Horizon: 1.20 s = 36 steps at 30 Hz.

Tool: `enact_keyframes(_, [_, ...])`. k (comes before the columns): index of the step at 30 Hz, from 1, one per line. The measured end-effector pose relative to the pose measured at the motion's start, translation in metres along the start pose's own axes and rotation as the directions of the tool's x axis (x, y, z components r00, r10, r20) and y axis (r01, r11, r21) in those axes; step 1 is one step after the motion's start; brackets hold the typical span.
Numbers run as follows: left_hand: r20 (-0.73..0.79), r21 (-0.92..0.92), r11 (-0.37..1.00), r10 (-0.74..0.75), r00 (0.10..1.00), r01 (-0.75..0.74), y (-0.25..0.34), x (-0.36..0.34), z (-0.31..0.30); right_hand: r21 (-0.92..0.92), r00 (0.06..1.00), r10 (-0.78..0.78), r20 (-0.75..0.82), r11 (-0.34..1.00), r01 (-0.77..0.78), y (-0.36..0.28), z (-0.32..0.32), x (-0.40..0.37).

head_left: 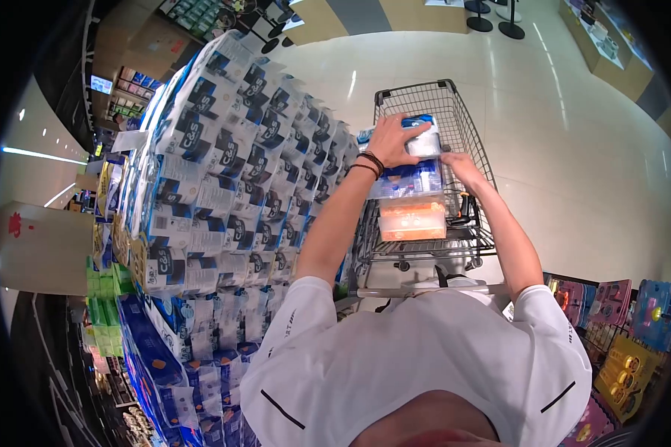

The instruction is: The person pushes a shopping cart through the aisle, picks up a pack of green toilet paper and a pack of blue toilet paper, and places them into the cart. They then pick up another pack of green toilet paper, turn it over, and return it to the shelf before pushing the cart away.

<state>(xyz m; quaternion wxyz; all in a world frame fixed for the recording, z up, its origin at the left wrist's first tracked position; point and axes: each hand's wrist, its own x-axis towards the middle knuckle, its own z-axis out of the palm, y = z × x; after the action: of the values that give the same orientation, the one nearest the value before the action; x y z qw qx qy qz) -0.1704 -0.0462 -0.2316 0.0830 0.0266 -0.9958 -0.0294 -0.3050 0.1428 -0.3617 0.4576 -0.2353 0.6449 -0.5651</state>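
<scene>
A white-and-blue plastic-wrapped paper pack (423,143) sits in the shopping cart (466,119), on or just behind a blue-and-clear pack (410,181). Across its left side and top lies my left hand (395,140), thumb and fingers spread around it in a grip. My right hand (464,168) is at the pack's lower right corner, its fingers bent and fingertips against the wrapping. Nearer to me in the cart is a clear box with orange contents (412,218). The underside of the held pack is hidden.
A tall stack of C&S paper packs (231,164) stands close along the left, with blue packs (216,387) below. The cart's handle (425,291) is at my chest. Hanging goods (626,350) are at the lower right; counters (373,16) stand ahead across the pale floor (552,171).
</scene>
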Motion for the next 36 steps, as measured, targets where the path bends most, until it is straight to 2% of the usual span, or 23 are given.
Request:
enact_keyframes(1, [-0.005, -0.009, 0.994, -0.109, 0.994, 0.109, 0.001, 0.002, 0.002, -0.015, 0.997, -0.010, 0.077, 1.000, 0.011, 0.014, -0.008, -0.012])
enact_keyframes(2, [0.044, -0.017, 0.992, -0.122, 0.992, 0.123, 0.002, 0.003, 0.004, -0.057, 0.997, -0.052, 0.066, 0.997, 0.055, 0.034, -0.013, -0.022])
enact_keyframes(6, [0.015, 0.090, 0.986, -0.143, 0.990, 0.141, 0.010, 0.003, 0.017, -0.306, 0.952, -0.160, -0.259, 0.949, 0.076, 0.087, -0.048, -0.102])
enact_keyframes(8, [-0.026, 0.108, 0.980, -0.164, 0.986, 0.166, 0.022, -0.003, 0.017, -0.464, 0.927, -0.139, -0.347, 0.885, -0.041, 0.118, -0.074, -0.138])
enact_keyframes(9, [-0.096, 0.090, 0.975, -0.193, 0.977, 0.201, 0.029, -0.011, 0.022, -0.398, 0.937, -0.087, -0.339, 0.916, -0.059, 0.120, -0.082, -0.152])
enact_keyframes(10, [-0.170, 0.075, 0.970, -0.218, 0.961, 0.233, 0.036, -0.017, 0.025, -0.444, 0.946, -0.091, -0.313, 0.894, -0.060, 0.103, -0.082, -0.159])
enact_keyframes(12, [-0.165, -0.085, 0.955, -0.295, 0.941, 0.285, 0.052, -0.047, 0.035, -0.525, 0.960, -0.095, -0.262, 0.849, -0.059, 0.078, -0.072, -0.168])
enact_keyframes(13, [-0.171, -0.137, 0.941, -0.330, 0.928, 0.309, 0.070, -0.067, 0.032, -0.626, 0.960, -0.159, -0.232, 0.780, -0.022, 0.090, -0.073, -0.170])
enact_keyframes(15, [-0.143, -0.163, 0.922, -0.376, 0.916, 0.352, 0.094, -0.118, 0.031, -0.714, 0.969, -0.125, -0.214, 0.697, -0.068, 0.085, -0.075, -0.169])
enact_keyframes(16, [-0.096, -0.228, 0.865, -0.477, 0.874, 0.448, 0.104, -0.148, 0.038, -0.756, 0.973, -0.107, -0.205, 0.649, -0.088, 0.082, -0.076, -0.167])
enact_keyframes(17, [-0.043, -0.289, 0.792, -0.572, 0.819, 0.538, 0.113, -0.178, 0.048, -0.732, 0.968, -0.117, -0.222, 0.676, -0.086, 0.081, -0.078, -0.162])
enact_keyframes(19, [0.006, -0.290, 0.720, -0.657, 0.754, 0.630, 0.133, -0.235, 0.069, -0.777, 0.969, -0.113, -0.219, 0.621, -0.103, 0.078, -0.079, -0.151])
enact_keyframes(22, [0.080, -0.196, 0.831, -0.516, 0.853, 0.521, 0.143, -0.257, 0.083, -0.837, 0.982, -0.065, -0.176, 0.535, -0.115, 0.067, -0.084, -0.129])
enact_keyframes(23, [0.084, -0.210, 0.800, -0.559, 0.825, 0.563, 0.145, -0.254, 0.092, -0.851, 0.987, -0.034, -0.154, 0.513, -0.115, 0.063, -0.084, -0.121])
enact_keyframes(26, [0.126, -0.199, 0.813, -0.533, 0.837, 0.547, 0.141, -0.230, 0.100, -0.888, 0.995, 0.006, -0.097, 0.450, -0.090, 0.061, -0.091, -0.103])
enact_keyframes(30, [0.232, -0.380, 0.647, -0.625, 0.746, 0.661, 0.109, -0.220, 0.132, -0.904, 0.996, -0.011, -0.093, 0.419, -0.080, 0.055, -0.097, -0.078])
enact_keyframes(36, [0.204, -0.365, 0.709, -0.572, 0.795, 0.604, 0.072, -0.186, 0.133, -0.890, 0.996, -0.002, -0.093, 0.449, -0.082, 0.031, -0.105, -0.021])
